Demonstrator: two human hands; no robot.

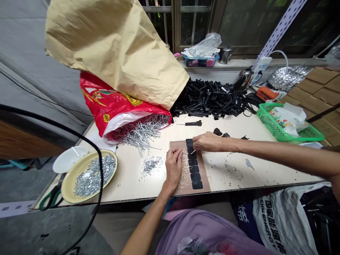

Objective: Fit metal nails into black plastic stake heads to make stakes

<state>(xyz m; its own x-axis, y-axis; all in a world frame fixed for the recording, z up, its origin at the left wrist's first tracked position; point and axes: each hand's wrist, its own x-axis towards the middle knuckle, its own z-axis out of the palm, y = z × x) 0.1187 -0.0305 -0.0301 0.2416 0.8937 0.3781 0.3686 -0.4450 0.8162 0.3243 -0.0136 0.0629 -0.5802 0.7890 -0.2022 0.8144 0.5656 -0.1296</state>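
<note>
A brown board [204, 169] lies near the table's front edge with a column of black plastic pieces [194, 169] standing on it. My right hand [208, 141] is closed at the top of that column, pinching a thin metal pin over one of the pieces. My left hand [174, 168] rests on the board's left side with its fingers curled; I cannot make out what is under them. A patch of tiny bits [185, 170] covers the board between my hands.
A yellow plate [69, 181] of small metal parts sits front left beside a white dish [66, 159] and green scissors [50, 197]. A red bag [114, 104] spills long pins [142, 132]. Black parts [209, 99] are heaped at the back; a green basket [289, 124] stands right.
</note>
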